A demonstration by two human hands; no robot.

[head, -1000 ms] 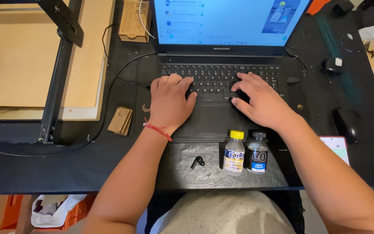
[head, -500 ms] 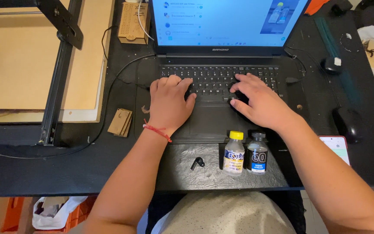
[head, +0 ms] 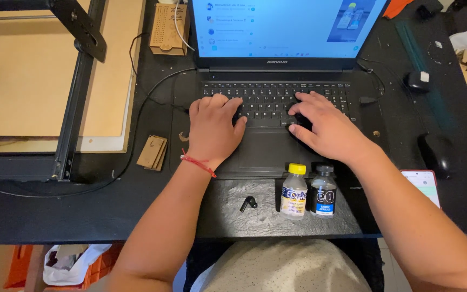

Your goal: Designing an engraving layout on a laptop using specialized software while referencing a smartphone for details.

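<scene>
Head view: left hand [head: 213, 130] and right hand [head: 325, 128] laid flat on the laptop keyboard [head: 274, 100], well apart, fingers spread over the keys, clamped on nothing. Long axis of the keyboard running across, under both hands; screen [head: 287, 27] lit just beyond the fingertips. Red thread band [head: 198, 162] on the left wrist.

Toward the body from the right hand, just beside its wrist: two small bottles, upright and touching, one with yellow cap [head: 295, 192], one with dark cap [head: 322, 192]. Nearer the right hand than the left. Between the forearms, one small black piece [head: 248, 203], possibly an earbud. Out past the right forearm, one mouse [head: 434, 154] and one phone [head: 422, 183] on the surface [head: 109, 211].
</scene>
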